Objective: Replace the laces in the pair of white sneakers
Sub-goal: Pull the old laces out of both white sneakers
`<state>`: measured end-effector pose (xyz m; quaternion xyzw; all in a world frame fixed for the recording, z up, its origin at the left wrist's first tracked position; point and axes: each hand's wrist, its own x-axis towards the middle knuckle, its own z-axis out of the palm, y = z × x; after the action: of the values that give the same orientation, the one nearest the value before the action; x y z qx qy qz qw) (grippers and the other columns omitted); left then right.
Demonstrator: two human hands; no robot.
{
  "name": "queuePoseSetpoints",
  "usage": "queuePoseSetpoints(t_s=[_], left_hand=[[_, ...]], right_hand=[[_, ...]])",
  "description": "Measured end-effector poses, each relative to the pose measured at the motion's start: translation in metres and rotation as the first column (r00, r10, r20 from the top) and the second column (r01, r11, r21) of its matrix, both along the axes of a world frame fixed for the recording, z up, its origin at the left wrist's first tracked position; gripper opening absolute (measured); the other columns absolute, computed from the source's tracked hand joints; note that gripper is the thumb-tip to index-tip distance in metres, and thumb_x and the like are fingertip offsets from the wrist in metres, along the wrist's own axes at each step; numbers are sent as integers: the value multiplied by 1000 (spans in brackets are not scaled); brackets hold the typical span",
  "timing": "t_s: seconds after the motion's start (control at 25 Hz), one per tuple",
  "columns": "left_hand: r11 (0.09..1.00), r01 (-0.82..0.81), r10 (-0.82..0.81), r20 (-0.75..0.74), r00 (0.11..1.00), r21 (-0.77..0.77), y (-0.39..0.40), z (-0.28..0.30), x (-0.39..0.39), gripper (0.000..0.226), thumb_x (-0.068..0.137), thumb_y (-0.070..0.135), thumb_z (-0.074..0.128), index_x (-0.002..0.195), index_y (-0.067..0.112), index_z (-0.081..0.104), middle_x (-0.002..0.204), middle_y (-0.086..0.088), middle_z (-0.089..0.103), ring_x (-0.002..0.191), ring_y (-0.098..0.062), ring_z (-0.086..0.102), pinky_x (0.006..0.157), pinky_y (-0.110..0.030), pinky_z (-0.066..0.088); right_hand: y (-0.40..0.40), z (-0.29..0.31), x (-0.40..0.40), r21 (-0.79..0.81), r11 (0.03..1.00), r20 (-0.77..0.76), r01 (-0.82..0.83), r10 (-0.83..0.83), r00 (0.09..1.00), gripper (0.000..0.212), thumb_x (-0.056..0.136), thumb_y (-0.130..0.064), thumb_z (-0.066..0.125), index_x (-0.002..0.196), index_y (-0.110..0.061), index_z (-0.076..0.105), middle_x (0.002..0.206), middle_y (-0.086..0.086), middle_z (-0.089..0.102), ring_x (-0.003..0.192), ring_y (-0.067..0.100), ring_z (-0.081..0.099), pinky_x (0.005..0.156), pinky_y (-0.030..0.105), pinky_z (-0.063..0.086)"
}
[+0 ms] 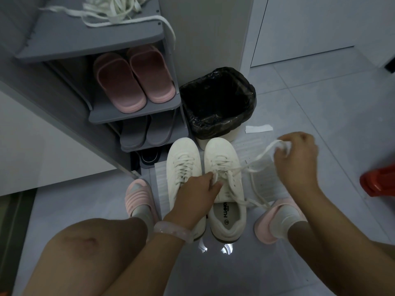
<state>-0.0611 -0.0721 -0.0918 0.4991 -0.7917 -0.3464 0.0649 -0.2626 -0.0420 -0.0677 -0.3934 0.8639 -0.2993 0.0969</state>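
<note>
While the person crouches over the pale tiled floor (320, 103), a bare knee (85, 242) fills the near foreground, short of the right-hand white leather sneaker (224, 167), which serves as landmark. Just on the near side of that sneaker's tongue, the left hand (196, 193), wearing a pale pink bead bracelet (173, 230) at the wrist, curls its fingers and pinches a strand of the white flat lace (256, 161) at the eyelets. To the right of the sneaker and raised above the floor, the right hand (297, 159) is closed around the free end of that same lace, which runs taut back to the shoe. Touching the landmark's left side stands the second white leather sneaker (183, 161), fully laced. Both rest on sheets of white paper (162, 184). Feet in pink rubber slides (139, 197) and white socks flank the pair. Just beyond the sneaker's toe sits a bin lined with a black plastic bag (218, 101). Farther left and beyond, a grey plastic shoe rack (136, 114) holds pink slippers (132, 80) and grey slippers (145, 131), with a loose heap of white laces (115, 7) on its top shelf.
</note>
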Motion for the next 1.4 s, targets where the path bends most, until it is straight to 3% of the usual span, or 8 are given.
queuePoseSetpoints(t_s=[0.2,0.44,0.6,0.68,0.88,1.12,1.28,1.4], left_hand=[[991,-72,66,-60,996,-111,-6,0,-4,44,96,33,33,105,2,63,101,-14,67,95,-24,60,85,-36,45],[989,-67,69,17,997,-133,-9,0,-12,29,96,20,41,111,7,62,103,-12,66,96,-24,59,85,-41,47],[976,-117,132,74,988,-185,-11,0,-18,27,95,19,41,111,10,62,106,-9,65,99,-22,59,83,-36,47],[971,-93,130,159,979,-221,-13,-3,-21,27,96,22,40,105,9,63,104,-8,64,96,-22,59,77,-32,45],[967,-9,85,289,954,-255,-19,-2,-34,25,96,19,40,96,5,61,102,-12,62,96,-26,59,71,-31,39],[971,-185,200,92,975,-150,-13,7,-41,14,91,15,46,85,6,56,89,-10,54,80,-18,49,63,-18,24],[859,-346,371,7,928,378,-23,21,-36,29,91,21,45,66,9,53,68,-6,51,63,-17,46,56,-23,35],[945,-319,298,211,931,71,-35,36,-21,33,92,25,39,83,-1,57,88,-19,57,79,-29,50,69,-32,40]], right_hand=[[9,-36,39,283,790,-249,-543,608,754,38,51,-11,87,85,-16,70,117,20,60,116,46,51,86,55,45],[8,-34,45,163,877,-368,-453,480,797,31,47,5,81,71,-7,64,94,15,66,94,35,64,78,44,50],[2,-4,22,-29,982,-273,-186,171,947,10,78,1,61,87,-4,62,100,15,60,95,35,55,82,40,41],[1,0,17,64,967,-80,-245,250,965,24,87,-14,56,111,-10,59,121,12,53,113,31,47,94,39,35],[12,-18,55,385,610,301,-693,626,719,99,64,-71,41,147,-24,15,154,0,17,141,20,18,114,45,19],[8,-31,72,435,705,159,-560,553,818,89,73,-62,57,144,-27,18,151,1,13,139,24,18,111,51,17],[4,-31,71,476,704,120,-527,541,832,87,72,-63,59,142,-28,22,148,-3,16,141,21,11,112,55,12],[4,-30,65,501,684,143,-531,539,830,88,71,-65,60,142,-32,21,149,-4,16,142,20,6,111,60,10]])
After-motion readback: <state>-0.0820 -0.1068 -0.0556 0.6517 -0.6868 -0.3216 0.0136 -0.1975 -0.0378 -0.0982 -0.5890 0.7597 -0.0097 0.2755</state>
